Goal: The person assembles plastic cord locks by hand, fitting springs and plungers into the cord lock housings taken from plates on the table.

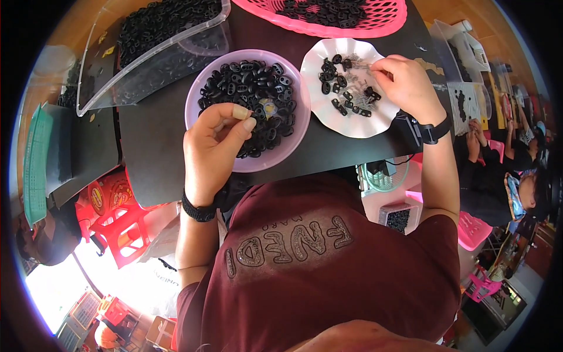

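My left hand (214,144) is over a lilac bowl (196,79) filled with small black oval pieces (240,82) that have holes in them. Thumb and a forefinger with a yellowish wrap on its tip are pinched together; what lies between them is too small to make out. At the right, my right hand (407,85) reaches over the edge of a white wavy-rimmed plate (328,120), its fingers closed beside a heap of thin, shiny pin-like pieces (355,79). Whatever they grip is hidden. Several black pieces (331,76) also lie on that plate.
A clear plastic bin (176,56) of black pieces stands at the far left of the dark table (158,135). Behind the plate is a pink basket (384,20) with more pieces. A green basket (36,164) is at the left; other people (498,170) sit at the right.
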`<state>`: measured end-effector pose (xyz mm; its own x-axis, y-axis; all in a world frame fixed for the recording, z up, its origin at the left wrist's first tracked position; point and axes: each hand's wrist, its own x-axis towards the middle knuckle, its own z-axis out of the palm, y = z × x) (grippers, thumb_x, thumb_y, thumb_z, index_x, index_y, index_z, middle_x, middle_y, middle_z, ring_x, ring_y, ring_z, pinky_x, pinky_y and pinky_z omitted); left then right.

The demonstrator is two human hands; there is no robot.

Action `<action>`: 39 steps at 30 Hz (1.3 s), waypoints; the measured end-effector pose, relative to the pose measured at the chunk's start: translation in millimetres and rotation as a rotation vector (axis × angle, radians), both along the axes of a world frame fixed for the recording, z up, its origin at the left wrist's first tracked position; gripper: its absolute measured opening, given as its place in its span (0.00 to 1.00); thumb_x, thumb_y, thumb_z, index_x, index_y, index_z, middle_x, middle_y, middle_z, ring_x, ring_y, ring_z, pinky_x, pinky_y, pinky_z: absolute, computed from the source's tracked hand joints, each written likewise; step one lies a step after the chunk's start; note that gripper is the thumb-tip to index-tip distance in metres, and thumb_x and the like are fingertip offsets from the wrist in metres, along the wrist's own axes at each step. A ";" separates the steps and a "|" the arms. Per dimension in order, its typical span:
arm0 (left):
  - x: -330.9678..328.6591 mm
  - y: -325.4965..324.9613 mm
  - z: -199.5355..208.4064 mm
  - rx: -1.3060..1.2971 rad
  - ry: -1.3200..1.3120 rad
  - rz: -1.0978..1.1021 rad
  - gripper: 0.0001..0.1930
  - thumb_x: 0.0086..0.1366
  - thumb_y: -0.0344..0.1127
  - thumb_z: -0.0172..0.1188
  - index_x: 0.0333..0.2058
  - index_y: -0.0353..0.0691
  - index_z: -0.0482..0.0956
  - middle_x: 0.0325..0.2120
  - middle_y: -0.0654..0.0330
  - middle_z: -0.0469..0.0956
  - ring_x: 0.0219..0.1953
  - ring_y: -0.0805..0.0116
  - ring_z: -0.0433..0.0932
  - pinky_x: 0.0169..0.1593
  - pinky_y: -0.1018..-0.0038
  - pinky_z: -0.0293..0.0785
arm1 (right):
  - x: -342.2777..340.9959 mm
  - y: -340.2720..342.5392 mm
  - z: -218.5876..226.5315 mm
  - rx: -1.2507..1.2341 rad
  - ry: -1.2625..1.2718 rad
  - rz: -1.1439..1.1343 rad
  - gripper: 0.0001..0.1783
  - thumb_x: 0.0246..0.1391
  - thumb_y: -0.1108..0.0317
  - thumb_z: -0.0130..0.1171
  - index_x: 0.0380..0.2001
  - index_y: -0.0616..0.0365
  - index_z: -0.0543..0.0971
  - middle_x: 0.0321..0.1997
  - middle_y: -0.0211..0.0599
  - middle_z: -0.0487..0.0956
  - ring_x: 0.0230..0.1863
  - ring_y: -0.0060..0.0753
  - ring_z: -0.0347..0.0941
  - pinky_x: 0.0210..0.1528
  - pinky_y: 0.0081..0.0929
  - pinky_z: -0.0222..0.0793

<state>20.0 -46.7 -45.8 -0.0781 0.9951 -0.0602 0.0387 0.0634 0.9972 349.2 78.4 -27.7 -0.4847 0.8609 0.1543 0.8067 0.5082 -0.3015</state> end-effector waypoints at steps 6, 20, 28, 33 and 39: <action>1.4 0.6 0.3 -0.009 -0.022 0.002 0.08 0.61 0.23 0.62 0.39 0.32 0.77 0.35 0.61 0.80 0.35 0.77 0.77 0.40 0.80 0.75 | -5.3 6.9 -1.4 0.045 -0.064 0.066 0.07 0.50 0.70 0.56 0.30 0.57 0.81 0.32 0.44 0.79 0.33 0.49 0.76 0.38 0.39 0.72; 1.1 -1.9 -2.7 -0.011 -0.006 0.005 0.08 0.61 0.23 0.63 0.39 0.33 0.77 0.36 0.61 0.81 0.37 0.78 0.78 0.42 0.81 0.74 | -0.4 10.9 11.5 -0.148 0.048 0.040 0.08 0.52 0.69 0.55 0.32 0.58 0.82 0.32 0.44 0.79 0.32 0.48 0.76 0.36 0.36 0.72; 1.2 -2.9 -1.7 -0.017 0.011 0.008 0.08 0.61 0.23 0.63 0.39 0.33 0.78 0.36 0.61 0.81 0.37 0.78 0.78 0.42 0.81 0.74 | 0.6 11.6 9.7 -0.084 -0.005 0.035 0.08 0.51 0.69 0.55 0.32 0.58 0.82 0.32 0.44 0.79 0.32 0.48 0.76 0.37 0.35 0.72; 1.0 -2.9 -2.3 -0.001 0.047 0.000 0.08 0.61 0.23 0.63 0.39 0.33 0.78 0.35 0.62 0.81 0.37 0.78 0.78 0.42 0.81 0.74 | -5.3 10.3 3.2 -0.084 -0.048 0.109 0.08 0.48 0.69 0.56 0.30 0.58 0.82 0.33 0.43 0.80 0.35 0.48 0.76 0.39 0.37 0.73; 2.9 -2.6 -1.2 -0.019 0.044 0.003 0.08 0.60 0.23 0.63 0.39 0.33 0.78 0.35 0.62 0.81 0.36 0.78 0.78 0.42 0.81 0.75 | -8.9 10.6 0.4 -0.121 -0.126 0.108 0.08 0.47 0.69 0.55 0.29 0.58 0.81 0.34 0.42 0.80 0.37 0.48 0.76 0.41 0.39 0.73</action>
<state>22.9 -49.3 -47.0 -0.0840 0.9936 -0.0751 0.0826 0.0820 0.9932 340.3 89.0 -27.3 -0.5840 0.8116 -0.0151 0.7848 0.5598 -0.2660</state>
